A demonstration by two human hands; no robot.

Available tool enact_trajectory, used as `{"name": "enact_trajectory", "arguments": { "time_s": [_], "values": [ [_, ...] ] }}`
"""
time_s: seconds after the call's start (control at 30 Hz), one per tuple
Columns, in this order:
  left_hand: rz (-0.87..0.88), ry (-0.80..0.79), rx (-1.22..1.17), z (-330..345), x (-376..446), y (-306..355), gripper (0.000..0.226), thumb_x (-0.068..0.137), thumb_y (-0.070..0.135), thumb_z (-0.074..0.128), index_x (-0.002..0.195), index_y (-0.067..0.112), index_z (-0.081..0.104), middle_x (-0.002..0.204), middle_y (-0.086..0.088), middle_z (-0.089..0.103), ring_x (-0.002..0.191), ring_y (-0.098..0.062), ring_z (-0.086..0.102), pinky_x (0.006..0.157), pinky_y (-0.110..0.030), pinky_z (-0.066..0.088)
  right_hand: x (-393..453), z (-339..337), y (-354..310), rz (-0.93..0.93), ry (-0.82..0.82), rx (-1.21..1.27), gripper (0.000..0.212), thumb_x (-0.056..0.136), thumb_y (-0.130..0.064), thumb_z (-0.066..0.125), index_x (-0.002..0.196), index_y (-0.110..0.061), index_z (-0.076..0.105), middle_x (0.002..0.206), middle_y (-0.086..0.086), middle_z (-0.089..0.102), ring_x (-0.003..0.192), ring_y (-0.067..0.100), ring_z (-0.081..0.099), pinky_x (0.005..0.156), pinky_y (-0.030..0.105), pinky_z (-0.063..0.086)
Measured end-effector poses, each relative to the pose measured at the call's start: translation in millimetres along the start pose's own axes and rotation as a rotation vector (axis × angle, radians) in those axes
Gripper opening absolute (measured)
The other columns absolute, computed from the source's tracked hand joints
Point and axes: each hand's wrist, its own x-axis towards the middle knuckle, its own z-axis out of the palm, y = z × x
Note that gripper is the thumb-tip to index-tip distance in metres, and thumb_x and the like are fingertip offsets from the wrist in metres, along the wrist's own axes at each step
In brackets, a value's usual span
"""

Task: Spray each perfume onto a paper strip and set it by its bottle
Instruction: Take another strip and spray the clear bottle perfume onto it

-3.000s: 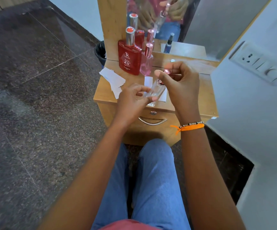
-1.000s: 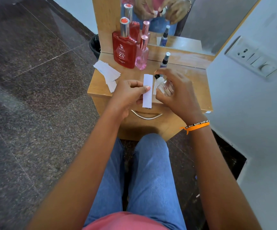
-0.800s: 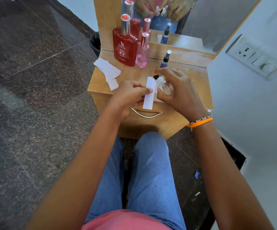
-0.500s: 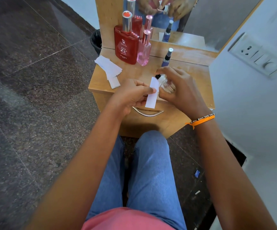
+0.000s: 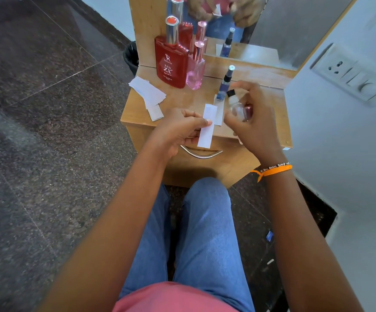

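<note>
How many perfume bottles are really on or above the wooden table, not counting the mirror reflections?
4. The flat red glass bottle and slim pink bottle stand at the back left, the small dark blue spray bottle mid-table, and the clear bottle is in the right hand.

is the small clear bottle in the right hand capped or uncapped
Uncapped: the clear bottle shows its bare black spray nozzle.

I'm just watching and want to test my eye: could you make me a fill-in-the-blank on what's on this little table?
1. The left hand pinches a white paper ____.
2. The right hand holds a small clear ____.
3. The pink bottle stands right beside the tall ____ bottle.
4. The slim blue bottle stands next to a strip lying on the ____.

Missing words: strip; bottle; red; table
</note>
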Motion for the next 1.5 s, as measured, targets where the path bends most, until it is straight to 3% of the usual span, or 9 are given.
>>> {"name": "enact_trajectory", "arguments": {
  "time_s": [0.13, 0.33, 0.47, 0.6, 0.8, 0.9, 1.03, 1.3, 1.5],
  "values": [
    [0.011, 0.027, 0.018, 3.6, 5.2, -1.5, 0.006, 0.084, 0.014, 0.067, 0.088, 0.013, 0.062, 0.086, -0.001, 0.066, 0.078, -0.01, 0.062, 0.053, -0.01, 0.052, -12.2, 4.6, -1.6, 0.286, 0.117, 0.366, 0.018, 0.079, -0.011, 0.062, 0.092, -0.023, 0.058, 0.077, -0.004, 0.055, 0.065, 0.012, 0.051, 0.059, 0.031, 0.049],
    [0.072, -0.036, 0.042, 17.6, 10.0, -2.2, 0.006, 0.085, 0.01, 0.065, 0.079, 0.011, 0.062, 0.077, -0.002, 0.064, 0.069, -0.009, 0.059, 0.056, -0.012, 0.049, -15.3, 12.2, 8.0, 0.541, 0.041, 0.593, 0.004, 0.079, -0.019, 0.072, 0.078, -0.018, 0.068, 0.085, 0.017, 0.052, 0.078, 0.028, 0.057, 0.045, 0.023, 0.049],
    [0.107, -0.06, 0.08, 28.2, 17.5, -1.3, 0.01, 0.085, 0.009, 0.065, 0.076, 0.013, 0.063, 0.076, -0.002, 0.065, 0.071, -0.01, 0.06, 0.067, -0.019, 0.05, -10.5, 8.0, 14.2, 0.603, 0.057, 0.56, 0.024, 0.085, -0.011, 0.066, 0.092, 0.011, 0.06, 0.084, 0.019, 0.053, 0.079, 0.028, 0.059, 0.048, 0.025, 0.05],
    [0.137, -0.035, 0.127, 39.9, 26.3, -0.2, 0.005, 0.083, 0.013, 0.068, 0.082, 0.015, 0.063, 0.079, -0.001, 0.063, 0.072, -0.011, 0.059, 0.069, -0.022, 0.051, -3.9, -2.3, 19.6, 0.579, 0.093, 0.497, 0.015, 0.086, -0.011, 0.064, 0.072, -0.01, 0.059, 0.071, 0.01, 0.053, 0.067, 0.019, 0.06, 0.046, 0.022, 0.045],
    [0.227, 0.112, 0.233, 53.8, 39.4, -5.6, 0.023, 0.077, 0.008, 0.07, 0.081, 0.024, 0.054, 0.073, 0.001, 0.063, 0.08, -0.018, 0.065, 0.081, -0.037, 0.054, 11.9, -10.1, 29.6, 0.635, 0.126, 0.429, 0.021, 0.083, -0.005, 0.06, 0.067, -0.012, 0.05, 0.06, 0.0, 0.037, 0.053, 0.013, 0.039, 0.042, 0.019, 0.038],
    [0.312, 0.149, 0.354, 58.7, 44.1, -6.1, 0.02, 0.076, 0.006, 0.069, 0.077, 0.023, 0.059, 0.076, -0.001, 0.066, 0.077, -0.017, 0.065, 0.072, -0.03, 0.053, 20.8, -7.8, 37.1, 0.618, 0.138, 0.323, 0.025, 0.078, -0.004, 0.059, 0.06, -0.013, 0.044, 0.057, 0.0, 0.032, 0.054, 0.017, 0.036, 0.043, 0.023, 0.035],
    [0.383, 0.197, 0.554, 66.1, 52.5, -8.2, 0.019, 0.08, 0.007, 0.066, 0.094, 0.018, 0.071, 0.084, 0.0, 0.066, 0.074, -0.011, 0.059, 0.068, -0.023, 0.045, 34.2, -2.1, 44.0, 0.593, 0.099, 0.095, 0.034, 0.07, -0.01, 0.06, 0.047, -0.017, 0.035, 0.048, -0.002, 0.034, 0.056, 0.019, 0.036, 0.054, 0.03, 0.032],
    [0.519, 0.267, 0.917, 68.7, 64.1, -16.5, 0.024, 0.085, 0.013, 0.06, 0.105, 0.018, 0.072, 0.105, -0.012, 0.063, 0.096, -0.027, 0.058, 0.071, -0.026, 0.037, 45.6, 5.3, 47.8, 0.61, 0.087, -0.137, 0.03, 0.073, -0.014, 0.06, 0.052, -0.016, 0.039, 0.054, -0.001, 0.039, 0.059, 0.02, 0.039, 0.047, 0.025, 0.025],
    [0.59, 0.283, 0.975, 66.3, 70.2, -19.7, 0.026, 0.086, 0.016, 0.058, 0.109, 0.017, 0.07, 0.106, -0.014, 0.061, 0.096, -0.034, 0.054, 0.081, -0.042, 0.047, 40.8, 2.8, 53.4, 0.539, 0.149, -0.077, 0.023, 0.077, -0.019, 0.061, 0.059, -0.011, 0.049, 0.053, -0.003, 0.039, 0.052, 0.012, 0.034, 0.05, 0.024, 0.027]
  ]
}}
